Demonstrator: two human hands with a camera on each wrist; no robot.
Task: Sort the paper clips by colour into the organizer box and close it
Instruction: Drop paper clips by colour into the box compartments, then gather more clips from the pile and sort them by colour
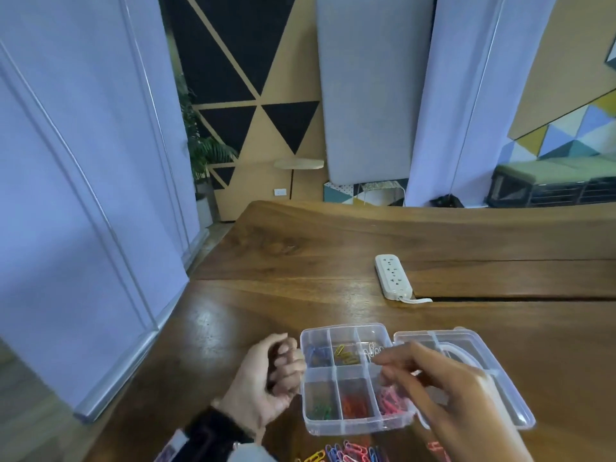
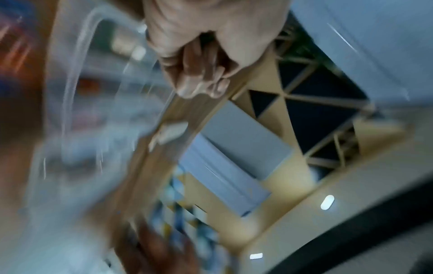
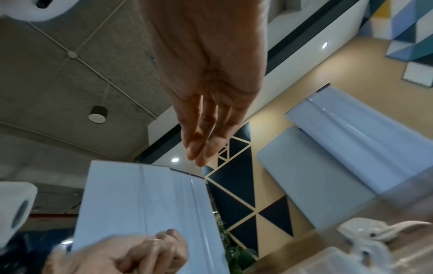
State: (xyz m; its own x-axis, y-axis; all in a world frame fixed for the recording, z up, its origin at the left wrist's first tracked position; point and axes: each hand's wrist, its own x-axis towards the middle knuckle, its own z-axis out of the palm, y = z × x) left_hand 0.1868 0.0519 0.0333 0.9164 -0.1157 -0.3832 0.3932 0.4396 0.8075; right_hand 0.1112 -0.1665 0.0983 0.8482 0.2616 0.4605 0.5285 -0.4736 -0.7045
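A clear organizer box (image 1: 334, 371) with six compartments lies open on the wooden table, its lid (image 1: 506, 388) folded out to the right. Blue clips (image 1: 315, 353), yellow clips (image 1: 345, 354) and white clips (image 1: 372, 349) fill the far row; green clips (image 1: 320, 410), red clips (image 1: 353, 403) and pink clips (image 1: 393, 400) the near row. My left hand (image 1: 283, 365) sits against the box's left wall with curled fingers (image 2: 201, 74); nothing shows in them. My right hand (image 1: 390, 365) hovers over the box with straight, empty fingers (image 3: 201, 148), tips near the white clips.
A pile of loose mixed-colour clips (image 1: 350, 453) lies at the near table edge, below the box. A white power strip (image 1: 393, 276) rests farther back beside a long slot (image 1: 516, 298) in the table. The table's left edge (image 1: 186, 315) borders a lilac partition.
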